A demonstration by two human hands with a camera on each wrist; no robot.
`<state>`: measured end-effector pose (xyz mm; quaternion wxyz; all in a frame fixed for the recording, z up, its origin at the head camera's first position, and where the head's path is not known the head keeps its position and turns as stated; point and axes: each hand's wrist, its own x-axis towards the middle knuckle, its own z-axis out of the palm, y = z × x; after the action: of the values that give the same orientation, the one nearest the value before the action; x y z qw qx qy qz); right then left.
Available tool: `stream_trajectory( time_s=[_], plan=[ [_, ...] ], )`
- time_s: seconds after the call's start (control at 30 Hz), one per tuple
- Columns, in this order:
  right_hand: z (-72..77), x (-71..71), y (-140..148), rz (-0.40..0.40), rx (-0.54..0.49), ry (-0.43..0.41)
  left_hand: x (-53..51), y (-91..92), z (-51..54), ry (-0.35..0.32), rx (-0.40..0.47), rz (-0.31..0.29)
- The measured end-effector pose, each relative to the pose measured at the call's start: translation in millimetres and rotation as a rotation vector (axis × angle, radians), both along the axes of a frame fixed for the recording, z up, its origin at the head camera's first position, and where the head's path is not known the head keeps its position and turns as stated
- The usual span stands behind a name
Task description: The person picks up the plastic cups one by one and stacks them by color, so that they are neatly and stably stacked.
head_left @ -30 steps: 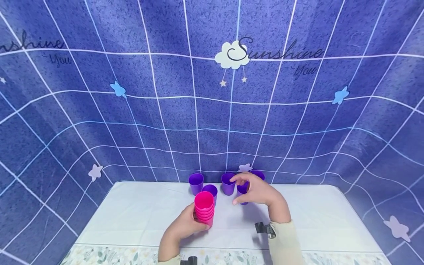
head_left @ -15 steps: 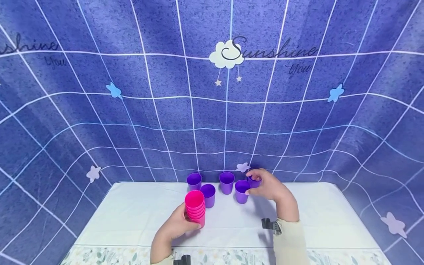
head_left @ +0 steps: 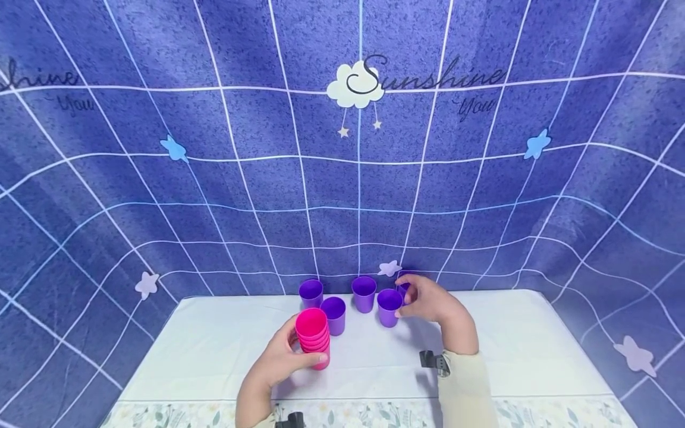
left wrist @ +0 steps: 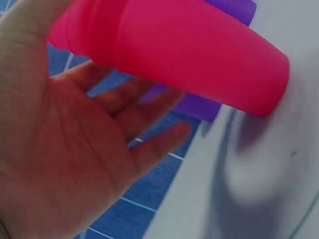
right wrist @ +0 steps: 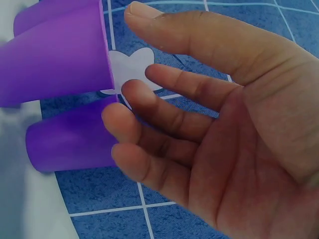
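My left hand (head_left: 279, 358) holds a stack of several nested pink plastic cups (head_left: 312, 328), thumb across the front and fingers on the far side. In the left wrist view, the lowest pink cup (left wrist: 199, 55) has its base close to the white surface, and the hand's fingers (left wrist: 144, 107) lie along its side. My right hand (head_left: 430, 300) hovers beside the front right purple cup (head_left: 389, 309), its fingers loosely bent and holding nothing. It partly hides another purple cup (head_left: 405, 289) behind. Near its fingertips in the right wrist view is a purple cup rim (right wrist: 107, 55).
More purple cups stand upright: one at the back middle (head_left: 364, 295), one at the back left (head_left: 311, 293) and one (head_left: 334, 316) just behind the pink stack. Behind the white table (head_left: 214, 345) hangs a blue gridded curtain (head_left: 342, 196). A floral strip (head_left: 176, 413) runs along the front.
My left hand and the pink stack have shifted slightly left. My right hand has moved right, from over the front right purple cup to beside it. The purple cups stay in place.
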<state>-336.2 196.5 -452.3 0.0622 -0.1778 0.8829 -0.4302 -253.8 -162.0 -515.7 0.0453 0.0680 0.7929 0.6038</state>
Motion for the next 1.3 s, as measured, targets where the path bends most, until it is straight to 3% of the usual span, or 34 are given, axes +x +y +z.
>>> stream_trajectory(
  time_s=[0.23, 0.53, 0.73, 0.83, 0.93, 1.07, 1.3],
  plan=[
    [-2.3, -0.7, -3, -0.014, 0.062, -0.043, 3.2, 7.8, 17.1, 0.102, -0.102, 0.086],
    [-8.8, -3.3, -5, -0.010, 0.085, -0.059, 14.4, 23.2, 49.0, 0.395, -0.170, 0.257],
    [-10.0, -4.9, -3, -0.017, 0.115, -0.051, 19.3, 48.1, 69.6, 0.674, -0.138, 0.325],
    [-9.7, -6.1, -3, -0.012, 0.121, -0.041, 19.9, 63.9, 76.0, 0.819, -0.087, 0.306],
    [-9.4, -7.0, -4, -0.026, 0.125, -0.033, 17.3, 79.3, 76.7, 0.933, -0.036, 0.249],
    [-10.0, -6.9, -8, -0.049, 0.119, -0.021, 14.2, 95.0, 72.0, 0.965, -0.038, 0.189],
    [-14.5, -7.6, -16, -0.068, 0.122, -0.008, 9.9, 107.9, 59.2, 0.949, -0.054, 0.131]
  ],
)
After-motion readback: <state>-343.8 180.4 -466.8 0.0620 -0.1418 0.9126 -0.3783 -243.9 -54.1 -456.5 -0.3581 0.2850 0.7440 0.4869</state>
